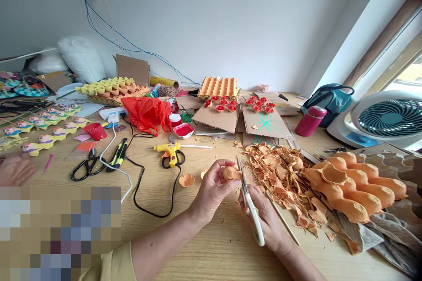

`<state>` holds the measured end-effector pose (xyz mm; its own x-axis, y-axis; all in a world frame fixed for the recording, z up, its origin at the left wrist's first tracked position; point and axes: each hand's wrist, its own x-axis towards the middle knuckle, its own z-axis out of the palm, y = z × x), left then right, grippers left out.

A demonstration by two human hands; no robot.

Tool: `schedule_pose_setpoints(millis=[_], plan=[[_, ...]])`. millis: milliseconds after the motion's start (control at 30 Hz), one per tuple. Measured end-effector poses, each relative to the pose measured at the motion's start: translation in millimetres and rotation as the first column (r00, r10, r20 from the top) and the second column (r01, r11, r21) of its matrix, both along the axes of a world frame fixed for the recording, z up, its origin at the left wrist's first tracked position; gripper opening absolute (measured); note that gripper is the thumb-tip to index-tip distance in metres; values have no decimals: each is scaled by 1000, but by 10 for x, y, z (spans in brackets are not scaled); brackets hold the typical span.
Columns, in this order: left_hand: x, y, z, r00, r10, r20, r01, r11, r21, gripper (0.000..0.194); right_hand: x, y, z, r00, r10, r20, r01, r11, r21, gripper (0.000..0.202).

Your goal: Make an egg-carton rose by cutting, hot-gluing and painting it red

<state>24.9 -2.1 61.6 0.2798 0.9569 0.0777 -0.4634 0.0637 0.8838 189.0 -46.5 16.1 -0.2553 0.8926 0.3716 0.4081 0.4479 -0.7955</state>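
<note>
My left hand pinches an orange egg-carton cup between thumb and fingers, above the middle of the table. My right hand is wrapped round the white handle of a pair of scissors. The scissors' blades point away from me and lie against the right edge of the cup. To the left of my left hand, a petal-shaped orange cup sits on the table. Beside my right hand spreads a pile of orange carton scraps, with a thin wooden stick in front of it.
An orange egg tray lies at right, near a fan and pink bottle. A yellow glue gun with black cord and black scissors lie left. Red flowers stand on cardboard. Another person's blurred hand is far left.
</note>
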Motion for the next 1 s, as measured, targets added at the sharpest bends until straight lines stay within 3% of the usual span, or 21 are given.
schedule_pose_setpoints(millis=[733,1000], plan=[[-58,74,-1,998,27,63,-29,999,40,41,30,-21,3,1000,-15,21,16,998,-54,36],[-91,100,28,1000,12,-5,-12,997,73,42,64,-42,-21,998,-28,49,31,998,-51,31]])
